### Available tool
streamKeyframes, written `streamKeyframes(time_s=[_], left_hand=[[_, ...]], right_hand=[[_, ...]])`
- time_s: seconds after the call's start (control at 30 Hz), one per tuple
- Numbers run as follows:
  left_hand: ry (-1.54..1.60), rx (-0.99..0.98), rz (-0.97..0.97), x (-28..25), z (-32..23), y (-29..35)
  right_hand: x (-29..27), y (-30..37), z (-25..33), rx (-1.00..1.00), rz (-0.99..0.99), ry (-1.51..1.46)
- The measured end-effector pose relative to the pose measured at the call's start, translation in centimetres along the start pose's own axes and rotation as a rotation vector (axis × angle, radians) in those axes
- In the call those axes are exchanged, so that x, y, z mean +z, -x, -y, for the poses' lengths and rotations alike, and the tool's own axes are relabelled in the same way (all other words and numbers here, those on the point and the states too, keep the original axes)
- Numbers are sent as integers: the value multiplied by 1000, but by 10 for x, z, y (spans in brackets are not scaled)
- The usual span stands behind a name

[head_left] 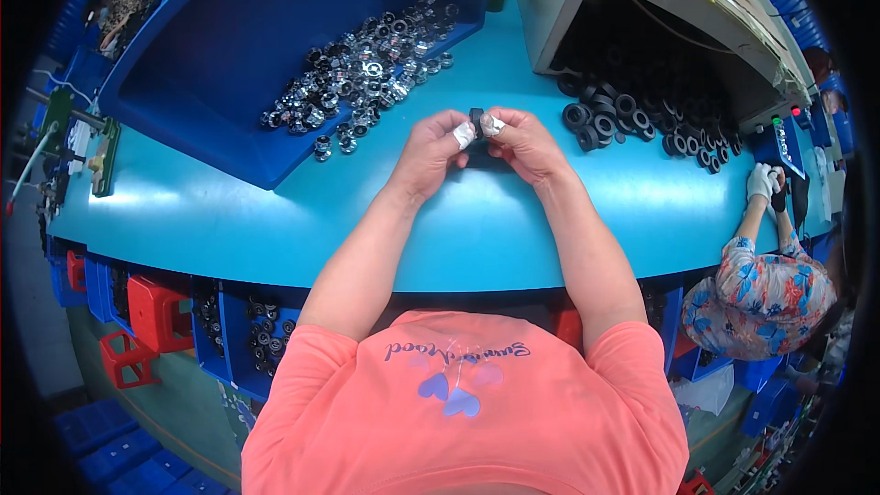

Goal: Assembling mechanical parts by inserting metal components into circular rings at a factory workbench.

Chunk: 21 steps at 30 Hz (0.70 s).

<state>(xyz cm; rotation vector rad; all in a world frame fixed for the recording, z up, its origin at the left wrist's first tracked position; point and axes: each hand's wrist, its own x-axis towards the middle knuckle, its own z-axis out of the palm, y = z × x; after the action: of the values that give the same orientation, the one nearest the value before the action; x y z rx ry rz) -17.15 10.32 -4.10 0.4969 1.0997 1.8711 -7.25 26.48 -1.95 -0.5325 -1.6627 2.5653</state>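
Over the middle of the blue table (385,238), a small black rubber tyre (477,117) is pinched between my two hands. My left hand (429,154) grips it from one side and my right hand (527,148) from the other, white tape wrapped on both thumbs. Whether a hub sits inside the tyre I cannot tell. Ahead and to the left lies a pile of shiny chrome wheel hubs (371,69), spilling out of a large blue bin (220,64). Many loose black tyres (600,119) are heaped to the right of my hands.
Behind the tyres stands a pale box (559,9) with an open dark front. At the far right, a co-worker's gloved hand (761,181) works at the table. Red stools (158,312) and blue bins of black parts (266,330) are below the near edge.
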Motion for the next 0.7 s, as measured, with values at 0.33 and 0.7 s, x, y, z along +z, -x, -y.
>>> streamKeyframes(time_s=[0.33,0.7], left_hand=[[304,-30,47,-11,9,-9],[537,238,47,-28,-5,-16]], right_hand=[[14,-5,6,-148,-153,283],[17,-95,25,-443,-326,901]])
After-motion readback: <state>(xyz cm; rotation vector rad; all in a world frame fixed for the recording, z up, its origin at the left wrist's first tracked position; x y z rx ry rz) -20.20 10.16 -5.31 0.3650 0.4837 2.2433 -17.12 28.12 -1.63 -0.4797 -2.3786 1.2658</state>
